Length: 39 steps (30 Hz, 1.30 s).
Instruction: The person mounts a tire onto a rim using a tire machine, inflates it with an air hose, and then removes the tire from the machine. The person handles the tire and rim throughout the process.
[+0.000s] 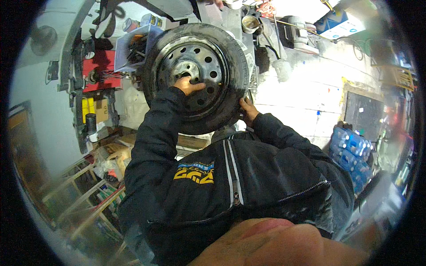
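A car wheel fills the space before my chest: a black tyre [237, 60] on a dark steel rim [212, 95] with a ring of round holes. My left hand [190, 85] grips the rim at its hub, fingers hooked into the centre opening and thumb stretched along the disc. At the tyre's lower right edge, my right hand [249, 110] holds the outer tread; part of its fingers is hidden behind the rubber. The wheel's outer face is turned up toward me.
Beside the tyre on the left stands a blue-grey plastic bin [120, 55] with dark items. An electric motor [298, 32] and a small bucket [250, 24] are at the far right. Packs of blue bottles [350, 148] stand on the right. Cluttered shelving [95, 188] lies near left.
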Motion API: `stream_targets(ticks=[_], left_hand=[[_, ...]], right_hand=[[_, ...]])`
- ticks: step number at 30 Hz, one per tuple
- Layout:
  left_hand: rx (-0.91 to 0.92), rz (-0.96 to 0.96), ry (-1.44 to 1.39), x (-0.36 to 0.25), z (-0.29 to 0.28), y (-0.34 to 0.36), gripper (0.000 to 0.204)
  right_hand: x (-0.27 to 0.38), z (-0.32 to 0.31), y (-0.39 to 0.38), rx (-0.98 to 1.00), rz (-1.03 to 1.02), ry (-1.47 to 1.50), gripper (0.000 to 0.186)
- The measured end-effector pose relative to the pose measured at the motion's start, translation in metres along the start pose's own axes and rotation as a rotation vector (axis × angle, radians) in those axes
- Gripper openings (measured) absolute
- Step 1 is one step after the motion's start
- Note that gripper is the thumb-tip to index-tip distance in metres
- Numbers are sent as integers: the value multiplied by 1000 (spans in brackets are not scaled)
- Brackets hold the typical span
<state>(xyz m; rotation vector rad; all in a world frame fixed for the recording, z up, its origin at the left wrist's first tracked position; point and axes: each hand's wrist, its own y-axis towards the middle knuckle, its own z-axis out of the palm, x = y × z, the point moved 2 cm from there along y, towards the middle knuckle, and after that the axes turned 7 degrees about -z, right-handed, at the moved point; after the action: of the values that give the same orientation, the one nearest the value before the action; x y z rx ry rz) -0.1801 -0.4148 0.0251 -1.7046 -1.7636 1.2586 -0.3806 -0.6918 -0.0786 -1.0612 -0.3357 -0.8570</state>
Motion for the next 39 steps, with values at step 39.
stream_targets(ticks=[39], left_hand=[[126, -95, -281, -64, -86, -29, 79]], right_hand=[[147, 33, -46, 151, -151, -66, 139]])
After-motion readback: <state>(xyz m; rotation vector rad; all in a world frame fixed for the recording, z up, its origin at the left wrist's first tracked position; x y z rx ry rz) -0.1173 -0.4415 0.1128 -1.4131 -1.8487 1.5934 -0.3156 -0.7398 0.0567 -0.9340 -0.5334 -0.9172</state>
